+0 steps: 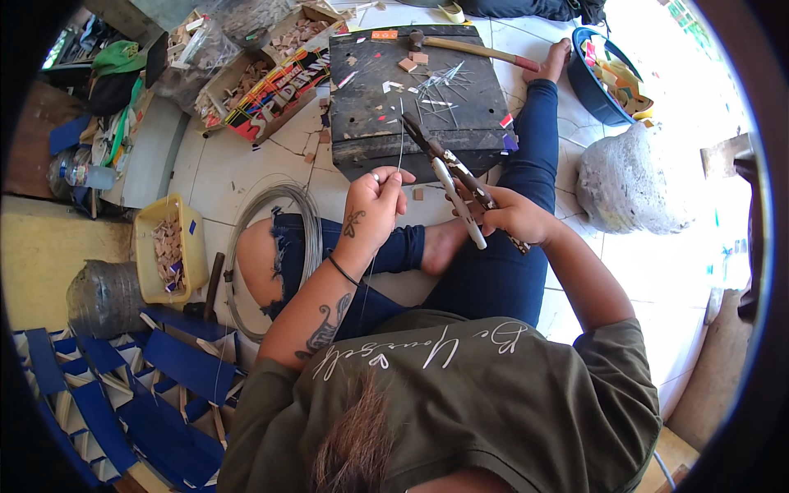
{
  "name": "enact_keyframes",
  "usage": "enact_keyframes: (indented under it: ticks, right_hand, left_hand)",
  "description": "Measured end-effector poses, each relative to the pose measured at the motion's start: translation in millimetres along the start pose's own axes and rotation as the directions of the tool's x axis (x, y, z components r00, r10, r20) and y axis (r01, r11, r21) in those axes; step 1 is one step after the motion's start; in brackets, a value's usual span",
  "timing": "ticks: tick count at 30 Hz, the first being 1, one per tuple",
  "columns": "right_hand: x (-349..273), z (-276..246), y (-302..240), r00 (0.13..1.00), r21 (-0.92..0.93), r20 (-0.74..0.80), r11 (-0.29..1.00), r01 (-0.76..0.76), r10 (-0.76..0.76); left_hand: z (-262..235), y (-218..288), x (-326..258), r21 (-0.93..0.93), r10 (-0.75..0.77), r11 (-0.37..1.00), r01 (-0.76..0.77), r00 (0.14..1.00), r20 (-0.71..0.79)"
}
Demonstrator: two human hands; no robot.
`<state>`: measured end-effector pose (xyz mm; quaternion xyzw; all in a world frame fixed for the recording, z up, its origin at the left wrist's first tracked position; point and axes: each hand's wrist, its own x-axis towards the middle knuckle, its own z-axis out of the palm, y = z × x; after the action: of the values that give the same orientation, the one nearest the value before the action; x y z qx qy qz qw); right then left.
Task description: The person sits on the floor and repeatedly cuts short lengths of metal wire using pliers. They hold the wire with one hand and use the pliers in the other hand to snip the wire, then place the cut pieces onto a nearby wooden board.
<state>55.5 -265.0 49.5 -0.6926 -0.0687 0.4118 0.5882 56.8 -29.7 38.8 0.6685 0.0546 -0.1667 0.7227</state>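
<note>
My left hand [374, 205] pinches a thin wire [401, 135] between thumb and fingers; its free end points up in front of a black block. My right hand [511, 218] is wrapped round long-handled pliers [457, 177], one handle white, the other dark and patchy. The dark pliers' jaws lie just right of the wire, over the block's near part; I cannot tell whether they touch it. A coil of wire [313, 238] loops around my left knee. Short wire pieces [444, 89] lie scattered on the black block [362, 115].
On the block lie a hammer [477, 52] and small wooden pieces [418, 58]. At left stand a yellow tub [197, 255] of wooden bits and blue-covered pieces [177, 366]. A printed box [279, 94] lies far left. A blue basin [585, 82] and wrapped bundle [631, 181] stand right.
</note>
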Motion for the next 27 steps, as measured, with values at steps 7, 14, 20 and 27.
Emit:
enact_keyframes:
  ticks: [7,14,20,27]
  right_hand:
    - [0,10,-14,0.992,0.018,0.017,0.992,0.124,-0.125]
    - [7,11,-3,1.000,0.067,0.014,0.998,0.001,-0.002]
    - [17,10,8,0.983,-0.028,-0.179,0.999,0.042,-0.046]
    - [30,10,18,0.954,-0.011,-0.299,1.000,-0.001,-0.003]
  left_hand:
    - [3,3,0,0.122,0.048,0.991,-0.047,0.999,-0.007]
    - [3,5,2,0.238,0.113,0.965,-0.112,0.994,0.013]
    - [2,1,0,0.030,0.002,1.000,-0.005,0.997,0.077]
    - [4,-12,-6,0.125,-0.019,0.992,0.017,1.000,0.016]
